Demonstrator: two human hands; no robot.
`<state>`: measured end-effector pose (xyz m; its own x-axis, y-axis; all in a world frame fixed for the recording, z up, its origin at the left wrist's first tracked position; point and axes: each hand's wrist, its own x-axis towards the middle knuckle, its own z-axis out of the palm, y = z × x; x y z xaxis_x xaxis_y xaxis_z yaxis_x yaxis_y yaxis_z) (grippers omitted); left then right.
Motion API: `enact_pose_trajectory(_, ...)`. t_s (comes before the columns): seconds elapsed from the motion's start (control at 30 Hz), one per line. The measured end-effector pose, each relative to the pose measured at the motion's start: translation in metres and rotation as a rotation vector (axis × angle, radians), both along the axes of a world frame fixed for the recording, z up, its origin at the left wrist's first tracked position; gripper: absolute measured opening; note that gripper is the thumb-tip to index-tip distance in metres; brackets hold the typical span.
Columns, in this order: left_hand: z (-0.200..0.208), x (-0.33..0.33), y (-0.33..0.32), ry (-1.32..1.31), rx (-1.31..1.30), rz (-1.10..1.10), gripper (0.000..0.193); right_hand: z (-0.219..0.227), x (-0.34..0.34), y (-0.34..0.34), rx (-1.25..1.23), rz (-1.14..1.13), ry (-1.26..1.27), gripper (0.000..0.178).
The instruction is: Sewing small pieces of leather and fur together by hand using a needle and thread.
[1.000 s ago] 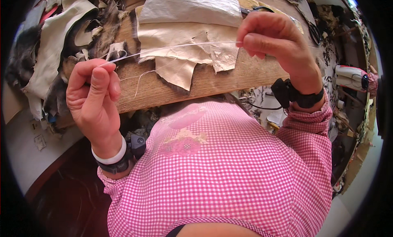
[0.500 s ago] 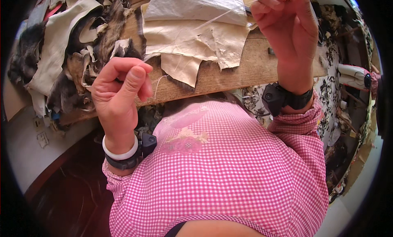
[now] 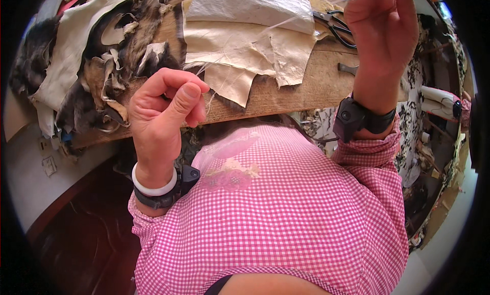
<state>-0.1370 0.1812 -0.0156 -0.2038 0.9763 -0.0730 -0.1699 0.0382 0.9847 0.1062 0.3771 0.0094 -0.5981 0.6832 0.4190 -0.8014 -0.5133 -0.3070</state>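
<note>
Thread (image 3: 265, 32) runs taut in a thin pale line from the left hand (image 3: 163, 111) up to the right hand (image 3: 383, 35), crossing over the pale hide pieces (image 3: 245, 45) on the wooden bench (image 3: 311, 88). Left hand is curled nearly closed at chest height, thumb pressed against the bent forefinger, pinching the lower end of the thread; other fingers folded in. Right hand is raised high at the top edge, fingers bunched and closed on the upper end; fingertips partly cut off by the frame, so exact grip there can't be told. White bangle (image 3: 153, 185) and dark wrist device (image 3: 171, 193) on the left wrist, black wrist device (image 3: 357, 119) on the right. Both sleeves pink checked shirt (image 3: 286, 213). Black scissors (image 3: 337, 27) lie on the bench just beside the hide pieces, under the right hand. Heap of fur and leather scraps (image 3: 92, 65) sits on the bench's left end, well apart from the scissors.
</note>
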Motion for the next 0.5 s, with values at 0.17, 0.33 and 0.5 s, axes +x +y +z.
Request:
enact_pose_trajectory(0.17, 0.000, 0.001, 0.000, -0.026, -0.027, -0.035, 0.018, 0.004, 0.009, 0.007, 0.005, 0.006, -0.021, 0.027)
enact_pose_trajectory(0.33, 0.002, 0.001, 0.002, -0.040, -0.047, -0.097, 0.018, -0.004, 0.019, 0.018, 0.110, -0.081, -0.096, 0.028)
enact_pose_trajectory(0.5, 0.006, -0.005, 0.001, -0.048, -0.099, -0.177, 0.017, 0.004, 0.036, 0.021, 0.136, -0.315, -0.216, 0.026)
